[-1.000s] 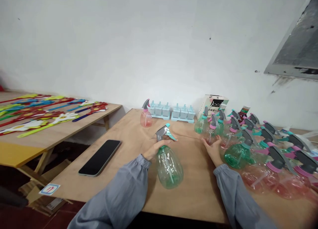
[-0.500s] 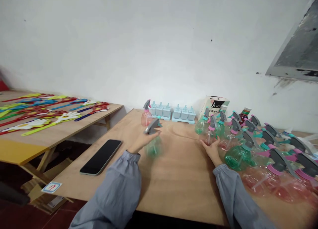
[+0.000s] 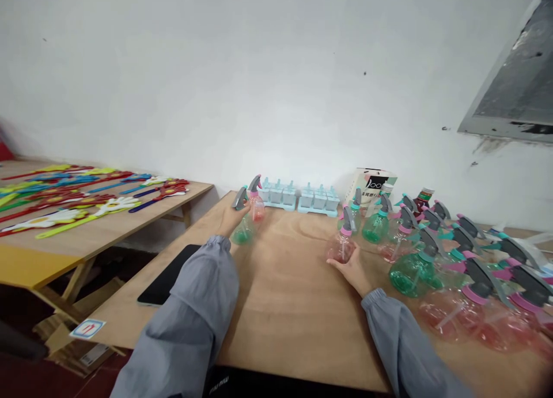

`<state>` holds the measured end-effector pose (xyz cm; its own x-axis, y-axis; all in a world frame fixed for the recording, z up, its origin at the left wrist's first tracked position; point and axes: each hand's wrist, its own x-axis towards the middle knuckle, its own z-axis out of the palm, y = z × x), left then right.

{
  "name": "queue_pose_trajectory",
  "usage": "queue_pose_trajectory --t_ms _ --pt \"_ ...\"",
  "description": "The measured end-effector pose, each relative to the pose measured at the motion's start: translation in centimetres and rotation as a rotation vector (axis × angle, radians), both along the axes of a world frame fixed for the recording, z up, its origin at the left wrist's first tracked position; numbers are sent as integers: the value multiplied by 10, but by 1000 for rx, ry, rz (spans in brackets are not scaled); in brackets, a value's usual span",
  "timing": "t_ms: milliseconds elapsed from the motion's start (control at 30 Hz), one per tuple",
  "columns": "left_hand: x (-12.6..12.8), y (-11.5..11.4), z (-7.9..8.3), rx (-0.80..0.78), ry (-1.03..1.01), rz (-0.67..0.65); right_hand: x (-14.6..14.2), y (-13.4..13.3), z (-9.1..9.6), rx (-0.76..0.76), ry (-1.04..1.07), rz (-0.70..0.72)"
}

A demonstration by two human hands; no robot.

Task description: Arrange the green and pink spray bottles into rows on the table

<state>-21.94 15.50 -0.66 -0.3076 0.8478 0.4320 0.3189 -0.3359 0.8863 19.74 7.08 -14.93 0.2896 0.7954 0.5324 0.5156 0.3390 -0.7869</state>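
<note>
My left hand reaches far across the wooden table and is closed round a green spray bottle with a grey trigger head. That bottle stands beside a pink spray bottle near the back edge. My right hand grips a pink spray bottle by its body, just left of a crowd of several pink and green spray bottles covering the table's right side. Both arms wear grey sleeves.
Two pale blue ice-pop moulds and a small white box stand against the wall. A black phone lies near the table's left edge, partly behind my sleeve. A second table on the left carries many coloured hand-shaped clappers.
My left hand carried the green bottle from the table's middle to the back left, beside the lone pink bottle. My right hand pulled a pink bottle leftwards out of the group.
</note>
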Motion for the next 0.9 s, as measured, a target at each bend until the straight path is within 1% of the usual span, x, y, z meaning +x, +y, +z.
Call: queue_pose_trajectory --t_ms 67,133,200,267,367,433,467,500,533,567,600,633,667,700,733,767,800,900 --pt "1 10 -2 5 -4 9 -7 -4 -2 -21 53 115" --pt "2 17 -3 17 -5 15 -14 -8 -3 -51 77 184" --pt "2 19 -3 35 -4 20 -18 -12 -2 -64 77 213" --pt "0 16 -5 73 -7 41 -21 -16 0 -64 67 209" --pt "-4 -1 -9 189 -43 155 -24 -22 6 -81 54 199" --pt "-4 -20 -14 279 -74 259 -27 -25 11 -95 37 197" --pt "-1 -31 -16 324 -82 295 -30 -27 13 -98 28 193" --pt "4 -43 -17 362 -79 302 -34 -29 15 -99 17 189" --pt "12 -56 -18 398 -57 264 -39 -32 17 -101 8 188" --pt "23 -68 -18 452 -41 170 -45 -35 18 -103 -5 193" --pt "36 -79 -18 461 4 -4 -52 -38 19 -106 -25 205" --pt "51 -89 -17 419 69 -228 -59 -42 20 -107 -59 224" --pt "67 -98 -16 349 117 -443 -66 -47 19 -104 -104 251" --pt "82 -105 -16 266 151 -627 -73 -51 19 -99 -156 281" --pt "96 -110 -15 201 150 -741 -79 -56 17 -93 -205 312" --pt "107 -114 -15 148 127 -795 -83 -59 15 -90 -245 340" --pt "117 -116 -16 109 100 -815 -87 -62 13 -91 -275 362" --pt "130 -120 -21 77 -10 -770 -86 -59 7 -80 -315 390"
